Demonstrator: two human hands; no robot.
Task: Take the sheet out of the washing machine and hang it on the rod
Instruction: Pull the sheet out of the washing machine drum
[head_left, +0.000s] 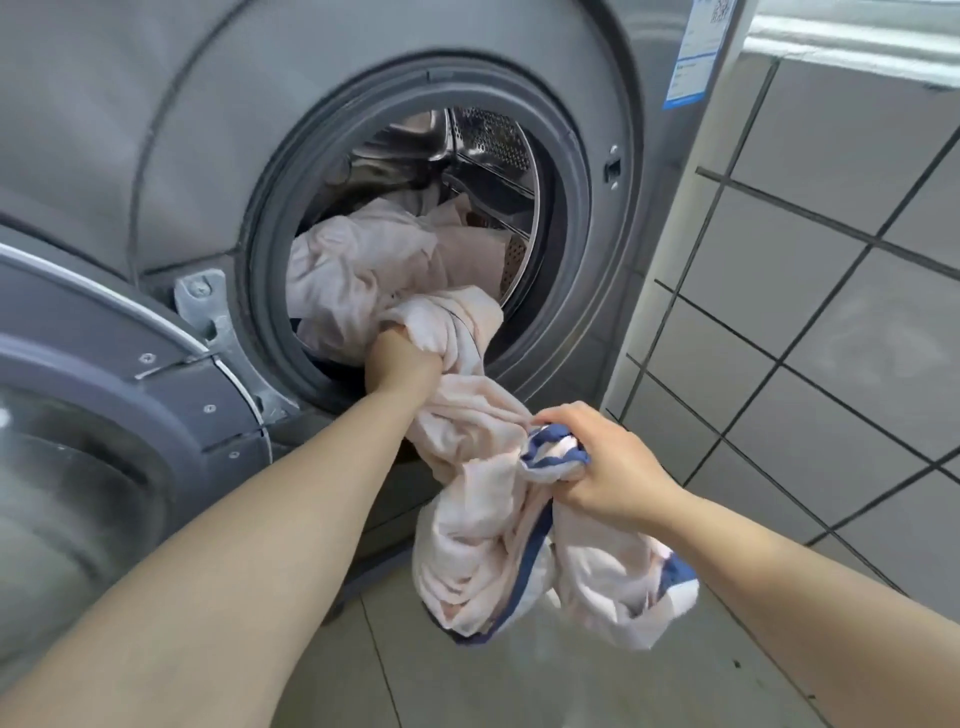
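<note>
A pale pink sheet (483, 519) with a blue border trails out of the round opening of the grey washing machine (156, 130). Part of it still lies bunched inside the steel drum (488, 140). My left hand (402, 366) grips a twisted fold of the sheet at the lower rim of the opening. Lower and to the right, my right hand (597, 462) grips another bunch where the blue border shows. A loop of sheet hangs below my right hand above the floor. No rod is in view.
The machine's door (104, 415) stands swung open at the left, close to my left forearm. A wall of grey tiles (831, 312) rises at the right. Pale floor tiles (519, 686) lie below the hanging cloth.
</note>
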